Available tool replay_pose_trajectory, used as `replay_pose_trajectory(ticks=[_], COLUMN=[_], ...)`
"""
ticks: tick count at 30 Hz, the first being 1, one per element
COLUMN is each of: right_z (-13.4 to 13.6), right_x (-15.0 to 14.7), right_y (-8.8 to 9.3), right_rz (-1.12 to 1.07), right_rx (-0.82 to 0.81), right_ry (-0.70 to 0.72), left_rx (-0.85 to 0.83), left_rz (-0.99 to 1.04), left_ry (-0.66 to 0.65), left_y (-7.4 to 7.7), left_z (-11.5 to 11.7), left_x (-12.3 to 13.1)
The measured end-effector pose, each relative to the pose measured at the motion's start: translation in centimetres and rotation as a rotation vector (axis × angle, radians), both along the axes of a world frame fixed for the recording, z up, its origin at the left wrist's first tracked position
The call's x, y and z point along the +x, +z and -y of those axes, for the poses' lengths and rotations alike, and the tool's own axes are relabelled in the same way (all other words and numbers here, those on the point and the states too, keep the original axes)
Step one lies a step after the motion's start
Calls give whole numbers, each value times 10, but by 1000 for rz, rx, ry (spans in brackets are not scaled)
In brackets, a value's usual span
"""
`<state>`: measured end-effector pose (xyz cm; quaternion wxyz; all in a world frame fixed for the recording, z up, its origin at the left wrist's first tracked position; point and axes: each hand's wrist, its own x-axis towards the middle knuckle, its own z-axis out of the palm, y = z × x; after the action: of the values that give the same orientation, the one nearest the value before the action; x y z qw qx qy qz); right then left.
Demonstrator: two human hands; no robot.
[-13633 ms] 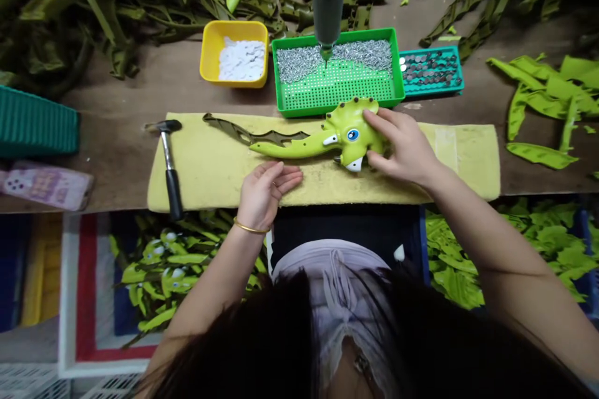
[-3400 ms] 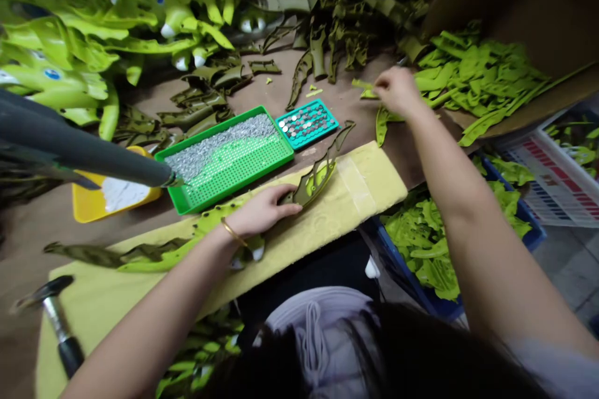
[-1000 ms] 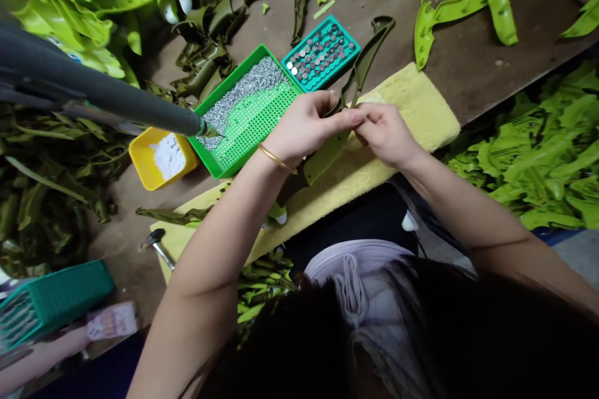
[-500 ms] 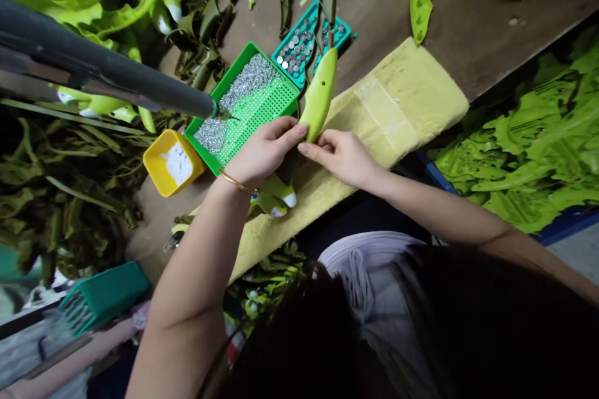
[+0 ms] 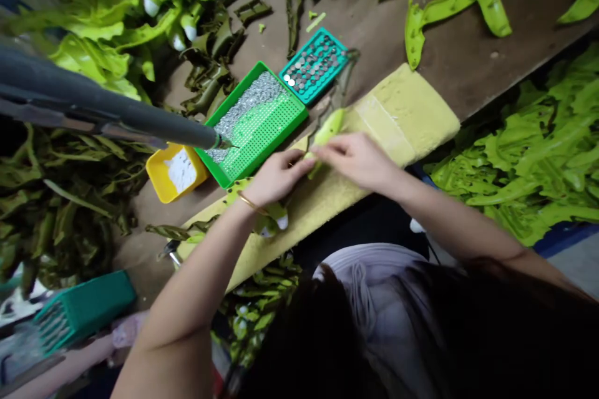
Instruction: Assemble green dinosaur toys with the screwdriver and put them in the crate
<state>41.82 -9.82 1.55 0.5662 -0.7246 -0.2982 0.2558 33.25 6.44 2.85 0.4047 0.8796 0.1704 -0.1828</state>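
A lime-green plastic toy dinosaur lies on the yellow foam pad (image 5: 402, 112). Its tail (image 5: 327, 129) runs up between my hands, and a dark olive plastic strip (image 5: 340, 90) extends from it toward the teal tray. My left hand (image 5: 278, 177) lies over the toy's body, with the toy's head (image 5: 276, 219) showing just below the wrist. The fingertips of my right hand (image 5: 358, 159) press on the base of the lime tail. The part of the toy between my palms is hidden.
A green pegboard tray (image 5: 281, 124) of metal pins and a teal tray (image 5: 316, 65) of metal discs stand beyond the pad. A grey tool barrel (image 5: 116, 118) hangs over a yellow box (image 5: 156, 177). Green and olive plastic parts are heaped around.
The lime tail has dropped from standing upright to leaning low over the pad. My right hand has slid up along it, and my view has turned slightly.
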Motion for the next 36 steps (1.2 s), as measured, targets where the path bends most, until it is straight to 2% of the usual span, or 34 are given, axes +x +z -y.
replay_pose_trajectory(ticks=[2, 4, 5, 6, 8, 10, 12, 15, 17, 19, 21, 23, 27, 29, 33, 36], right_z=[-20, -67, -97, -128, -183, -214, -218, -198, -188, -187, -193, -202, -215, -219, -221, -220], right_x=[22, 37, 39, 37, 23, -1, -24, -39, -34, -23, -13, -6, -2, -1, 2, 2], right_y=[21, 36, 40, 42, 42, 43, 46, 52, 54, 50, 41, 27, -1, -11, -18, -19], right_rz=[189, 283, 286, 280, 178, 76, 18, -16, -20, 21, 101, 168, 231, 294, 392, 427], right_rx=[161, 424, 533, 575, 579, 555, 564, 627, 630, 538, 408, 358, 416, 378, 266, 274], right_ry=[-78, -11, 98, 226, 476, 681, 722, 553, 402, 229, 81, 1, -72, -109, -132, -134], left_rx=[232, 451, 543, 618, 702, 716, 707, 714, 753, 792, 804, 788, 742, 724, 723, 733], left_rz=[95, 183, 197, 189, 150, 151, 190, 264, 309, 342, 368, 389, 403, 397, 407, 430], left_ry=[-20, -42, -73, -111, -178, -221, -224, -186, -152, -109, -57, -13, 46, 70, 80, 88], left_y=[-7, -11, -12, -13, -13, -13, -14, -18, -22, -28, -32, -35, -34, -32, -31, -30], left_z=[11, 23, 27, 30, 32, 28, 21, 6, -4, -11, -16, -18, -18, -18, -19, -19], left_x=[-14, -29, -36, -43, -56, -69, -82, -102, -114, -122, -125, -125, -121, -120, -121, -121])
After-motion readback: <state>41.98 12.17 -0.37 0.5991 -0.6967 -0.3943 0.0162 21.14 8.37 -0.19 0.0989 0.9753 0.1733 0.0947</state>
